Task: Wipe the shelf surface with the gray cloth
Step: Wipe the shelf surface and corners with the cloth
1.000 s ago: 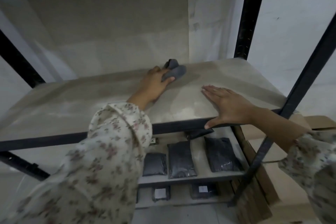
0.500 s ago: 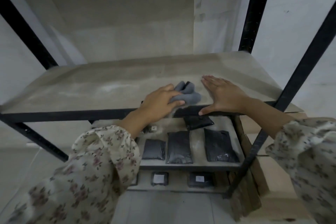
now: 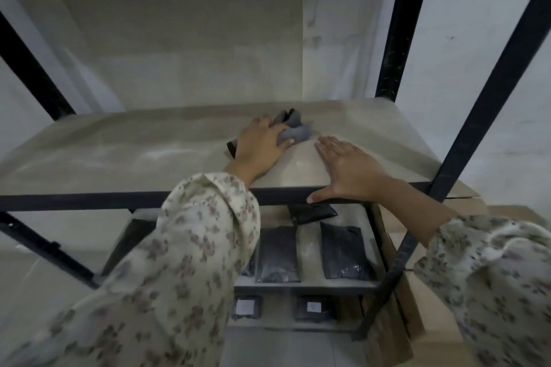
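since half a second ago the bunched gray cloth [image 3: 293,131] has travelled from the front edge of the shelf to deeper in, toward the back right of the board, carried by the left hand [image 3: 262,144]. that hand lies over the near-left part of the cloth, fingers [image 3: 284,144] curled down onto it and pressing it against the dusty pale wooden shelf surface [image 3: 119,155]; folds of the cloth stick out beyond the fingertips toward the wall. just beside it, to the right and a little nearer the front, the right hand [image 3: 348,171] rests flat on the board, fingers straight and close together, thumb hooked over the black metal front rail [image 3: 89,201]. both arms wear cream floral sleeves [image 3: 190,262]. black upright posts [image 3: 489,92] frame the unit. on the lower shelf [image 3: 310,247] lie several dark flat plastic packets [image 3: 278,255], and brown cardboard boxes [image 3: 423,301] stand at the right.
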